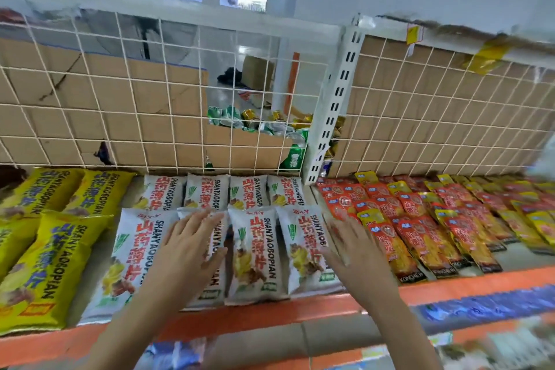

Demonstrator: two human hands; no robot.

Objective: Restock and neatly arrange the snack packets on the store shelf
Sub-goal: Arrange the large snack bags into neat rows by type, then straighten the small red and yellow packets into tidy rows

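Observation:
White snack packets (pixel 255 252) with red lettering lie flat in two rows on the shelf (pixel 246 314), which has an orange front edge. My left hand (pixel 192 237) lies spread over the second packet of the front row, fingers apart, holding nothing. My right hand (pixel 351 243) hovers with its fingers spread over the right edge of the rightmost white packet (pixel 303 249), beside the red packets; motion blur hides whether it touches.
Yellow snack packets (pixel 45 261) fill the shelf's left side. Red and yellow narrow packets (pixel 420 219) lie in rows to the right. A white wire grid (pixel 168 93) backed by cardboard closes the shelf's rear; drink cans (pixel 261 126) show behind it. A lower shelf (pixel 480 336) holds more packets.

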